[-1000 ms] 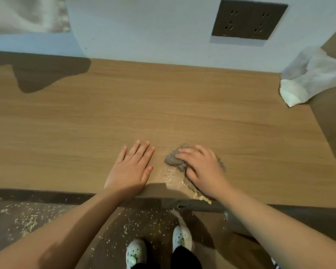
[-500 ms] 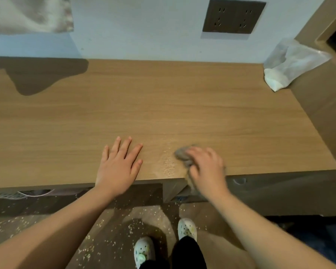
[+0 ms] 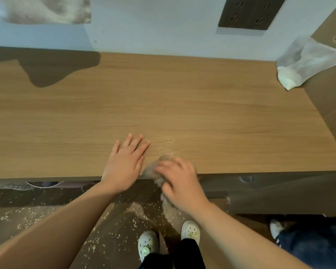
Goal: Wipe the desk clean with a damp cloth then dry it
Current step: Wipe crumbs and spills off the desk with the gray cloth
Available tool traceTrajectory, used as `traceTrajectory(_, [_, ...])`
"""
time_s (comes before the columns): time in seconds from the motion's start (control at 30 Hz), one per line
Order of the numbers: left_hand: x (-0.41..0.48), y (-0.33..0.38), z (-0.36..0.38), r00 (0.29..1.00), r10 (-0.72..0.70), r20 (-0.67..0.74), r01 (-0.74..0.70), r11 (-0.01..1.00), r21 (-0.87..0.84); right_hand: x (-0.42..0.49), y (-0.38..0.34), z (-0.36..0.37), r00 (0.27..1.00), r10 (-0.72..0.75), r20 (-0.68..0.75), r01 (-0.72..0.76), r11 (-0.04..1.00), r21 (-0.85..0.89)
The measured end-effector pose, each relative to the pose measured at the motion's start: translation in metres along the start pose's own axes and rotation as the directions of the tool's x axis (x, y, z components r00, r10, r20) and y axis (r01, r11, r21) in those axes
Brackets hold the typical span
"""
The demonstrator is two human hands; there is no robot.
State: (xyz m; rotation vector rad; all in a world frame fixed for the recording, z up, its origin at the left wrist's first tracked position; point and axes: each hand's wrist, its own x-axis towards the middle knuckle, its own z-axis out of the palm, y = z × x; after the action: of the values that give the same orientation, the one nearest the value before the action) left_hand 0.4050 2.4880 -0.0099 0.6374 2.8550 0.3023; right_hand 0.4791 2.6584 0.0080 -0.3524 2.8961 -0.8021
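Head view, right hand (image 3: 180, 181) grip holding grey cloth (image 3: 152, 170) at desk (image 3: 202, 113) front edge — left hand (image 3: 124, 164) flat

Open desk (image 3: 182, 105) ahead; white bag (image 3: 306, 65) at far-right corner.

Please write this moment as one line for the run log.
phase: wipe | right hand: grips cloth at desk front edge | left hand: flat on desk | crumbs: on floor

Wooden desk (image 3: 182, 105): my left hand (image 3: 124, 164) flat by front edge, grey cloth (image 3: 151, 170) beside it; crumpled white cloth (image 3: 306, 63) in far-right corner.
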Motion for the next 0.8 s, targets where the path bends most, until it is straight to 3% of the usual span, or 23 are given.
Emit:
traceTrajectory(0.07, [-0.001, -0.001, -0.001, 1.0, -0.005, -0.012, 0.004, 0.999, -0.037, -0.002, 0.008, -0.013, 0.989, -0.136, 0.059, 0.138, 0.99, -0.023])
traceTrajectory(0.1, [-0.002, 0.0, -0.001, 1.0, -0.002, -0.009, 0.002, 1.0, -0.029, -0.001, 0.022, -0.024, 0.996, -0.078, 0.047, 0.079, 0.997, -0.026])
traceTrajectory(0.17, [-0.004, 0.002, 0.0, 1.0, 0.003, 0.009, -0.003, 0.999, 0.039, 0.002, 0.053, -0.043, 0.972, 0.196, -0.133, -0.198, 0.98, -0.006])
traceTrajectory(0.23, [-0.007, 0.004, 0.003, 1.0, -0.005, 0.031, 0.002, 0.996, 0.094, 0.002, 0.066, -0.052, 0.83, 0.456, -0.321, -0.479, 0.878, 0.008])
traceTrajectory(0.27, [-0.008, 0.005, 0.003, 0.999, -0.01, 0.04, 0.006, 0.995, 0.102, 0.003, 0.059, -0.048, 0.799, 0.488, -0.351, -0.522, 0.853, -0.002])
traceTrajectory(0.3, [-0.008, 0.005, 0.004, 0.999, -0.012, 0.047, 0.007, 0.994, 0.111, 0.004, 0.046, -0.04, 0.823, 0.47, -0.319, -0.496, 0.868, 0.001])
traceTrajectory(0.33, [-0.009, 0.005, 0.005, 0.999, -0.008, 0.048, 0.003, 0.993, 0.116, 0.004, 0.029, -0.03, 0.891, 0.386, -0.24, -0.393, 0.919, 0.02])
traceTrajectory(0.4, [-0.01, 0.004, 0.006, 0.999, 0.016, 0.036, -0.019, 0.995, 0.099, -0.004, -0.003, -0.015, 0.996, 0.091, 0.018, -0.092, 0.992, 0.082])
traceTrajectory(0.47, [-0.013, 0.003, 0.005, 0.999, 0.028, 0.028, -0.03, 0.998, 0.051, -0.012, -0.007, -0.017, 0.978, -0.134, 0.16, 0.111, 0.984, 0.142])
traceTrajectory(0.5, [-0.013, 0.003, 0.003, 0.999, 0.023, 0.025, -0.024, 0.999, 0.027, -0.011, 0.001, -0.024, 0.986, -0.12, 0.114, 0.101, 0.983, 0.153])
traceTrajectory(0.57, [-0.012, 0.006, 0.001, 1.0, -0.008, -0.013, 0.008, 1.0, -0.02, -0.007, 0.032, -0.042, 0.978, 0.176, -0.111, -0.158, 0.975, 0.154])
traceTrajectory(0.63, [-0.009, 0.015, 0.002, 0.997, -0.032, -0.064, 0.03, 0.999, -0.033, -0.008, 0.061, -0.058, 0.826, 0.467, -0.317, -0.461, 0.882, 0.097])
traceTrajectory(0.67, [-0.006, 0.021, 0.003, 0.997, -0.034, -0.076, 0.032, 0.999, -0.021, -0.01, 0.067, -0.06, 0.79, 0.509, -0.341, -0.53, 0.847, 0.039])
traceTrajectory(0.73, [0.001, 0.035, 0.005, 0.996, -0.048, -0.07, 0.049, 0.999, 0.003, -0.015, 0.063, -0.051, 0.854, 0.46, -0.243, -0.484, 0.874, -0.05])
traceTrajectory(0.8, [0.01, 0.05, 0.005, 0.994, -0.087, -0.068, 0.087, 0.996, -0.004, -0.024, 0.051, -0.042, 0.96, 0.273, -0.057, -0.273, 0.962, -0.001])
